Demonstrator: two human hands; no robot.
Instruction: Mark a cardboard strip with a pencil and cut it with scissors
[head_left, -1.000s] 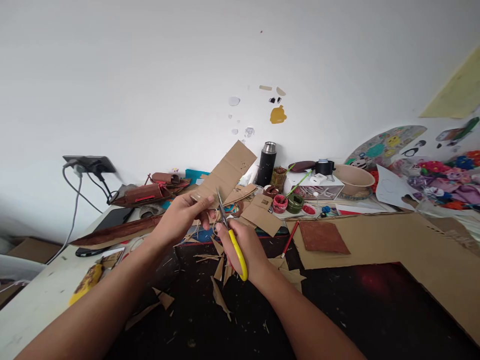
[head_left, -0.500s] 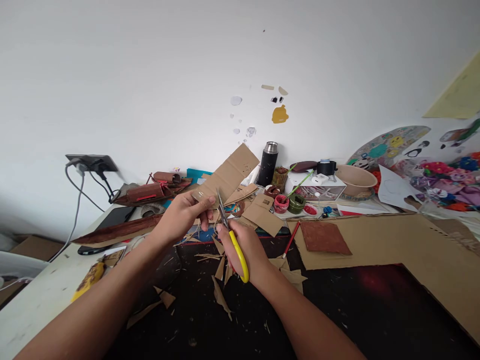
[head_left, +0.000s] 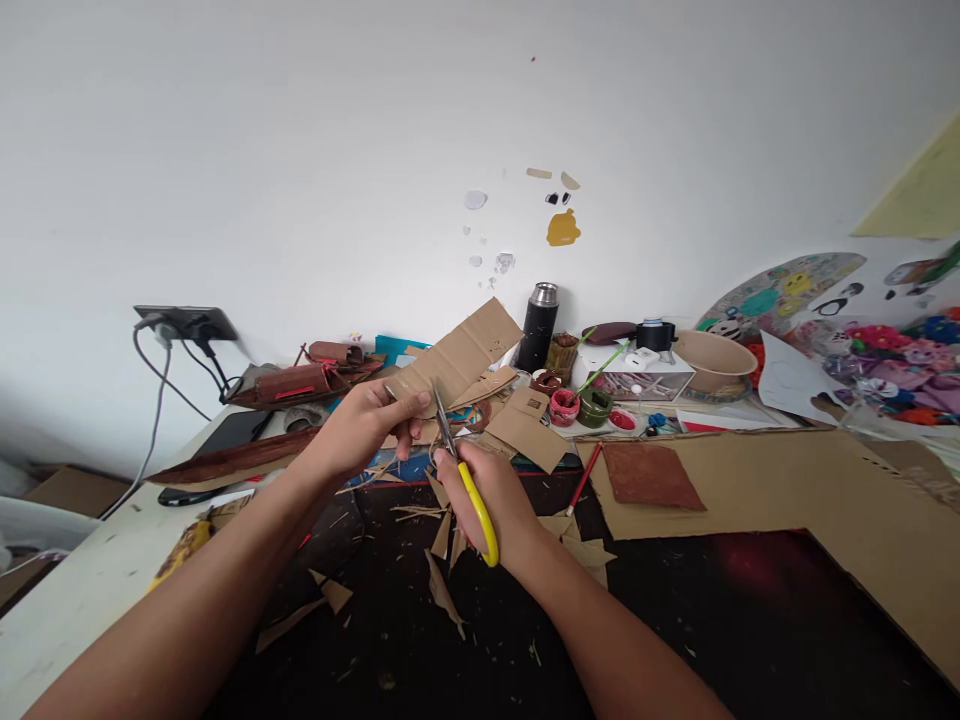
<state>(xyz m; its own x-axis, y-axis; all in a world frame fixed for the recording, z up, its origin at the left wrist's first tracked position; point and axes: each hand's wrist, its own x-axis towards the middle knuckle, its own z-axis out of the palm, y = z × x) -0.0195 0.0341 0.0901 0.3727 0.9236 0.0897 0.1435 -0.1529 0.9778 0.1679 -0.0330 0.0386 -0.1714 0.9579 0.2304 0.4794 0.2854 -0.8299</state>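
Left hand [head_left: 360, 430] grips one cardboard strip [head_left: 457, 355], held above the desk's [head_left: 75, 590] middle; its near end is hidden by fingers. Right hand [head_left: 491, 500] clenches one pair of scissors [head_left: 465, 470], blade tips at the strip's lower edge; handles partly hidden in the palm.

A brown corrugated cardboard strip [head_left: 459, 355] is held above the tabletop, slanting up to the far right, its near left end pinched. Yellow-handled scissors [head_left: 461, 465] stand just right of that end, metal blades pointing up against the strip's near edge.
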